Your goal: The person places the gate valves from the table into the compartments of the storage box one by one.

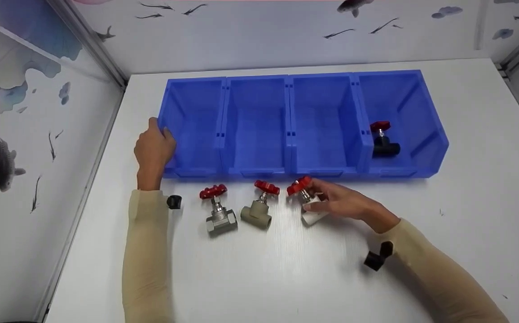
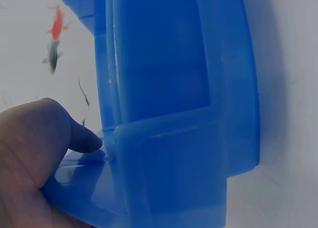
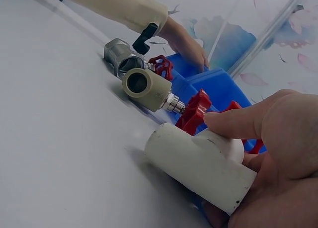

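Note:
At the left end of the row of blue bins (image 1: pixel 259 170), my left hand (image 1: pixel 154 147) grips the outer side wall. The left wrist view shows its thumb over the edge of the blue wall (image 2: pixel 79 188). My right hand (image 1: pixel 344 202) holds a white valve (image 1: pixel 312 218) with a red handwheel, thumb on its near side, just in front of the bins. Left of it on the table lie a grey-green valve (image 1: pixel 257 214) and a silver metal valve (image 1: pixel 221 220), both with red handwheels. The right wrist view shows the white valve's body (image 3: pixel 194 163) close up, tilted.
A black valve (image 1: pixel 385 148) with a red handwheel lies in the rightmost bin. Dividers separate the bins side by side. White panels (image 1: pixel 286 40) with fish prints stand behind and at the sides of the white table (image 1: pixel 259 278).

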Demonstrator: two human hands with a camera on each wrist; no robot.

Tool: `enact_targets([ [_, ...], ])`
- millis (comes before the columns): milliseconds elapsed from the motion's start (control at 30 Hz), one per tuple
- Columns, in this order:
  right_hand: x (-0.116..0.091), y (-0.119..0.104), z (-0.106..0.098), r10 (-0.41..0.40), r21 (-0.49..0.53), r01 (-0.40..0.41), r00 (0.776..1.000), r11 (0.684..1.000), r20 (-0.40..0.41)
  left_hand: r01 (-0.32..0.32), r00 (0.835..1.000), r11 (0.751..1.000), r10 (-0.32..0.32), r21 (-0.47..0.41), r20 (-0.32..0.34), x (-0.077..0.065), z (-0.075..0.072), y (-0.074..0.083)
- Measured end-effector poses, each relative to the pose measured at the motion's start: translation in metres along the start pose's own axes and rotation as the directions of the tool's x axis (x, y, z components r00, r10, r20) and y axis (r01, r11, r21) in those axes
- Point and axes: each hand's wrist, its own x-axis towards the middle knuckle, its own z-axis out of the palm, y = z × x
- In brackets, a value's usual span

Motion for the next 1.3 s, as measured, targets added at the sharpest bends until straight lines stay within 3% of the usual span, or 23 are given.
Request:
enact_targets([
  [233,-0.0026,-0.0026,-0.002,-0.012,-0.056,0.011,1.0,0.998,-0.008,-0.006,1.0,1.0,0.006,0.003,-0.015,-0.0006,0.0012,0.0002],
  [667,-0.0007,0.0011,0.0021,-0.018,-0.022,0.017,0.999,1.0,-0.034,-0.001,1.0,1.0,0.001,0.003,-0.004,-0.0007,0.0009,-0.0014],
  [900,0.0013,0.0023,0.0022,-0.018,0.019,0.018,1.0,1.0,-0.005,-0.003,1.0,1.0,0.003,-0.005,-0.001,-0.0009,-0.0009,-0.0003],
  [1300,0.0018,-0.0001,0.0017,-0.018,-0.04,0.018,1.0,0.999,-0.013,0.0,1.0,1.0,0.0,0.001,-0.007,-0.0001,0.0008,-0.0008],
])
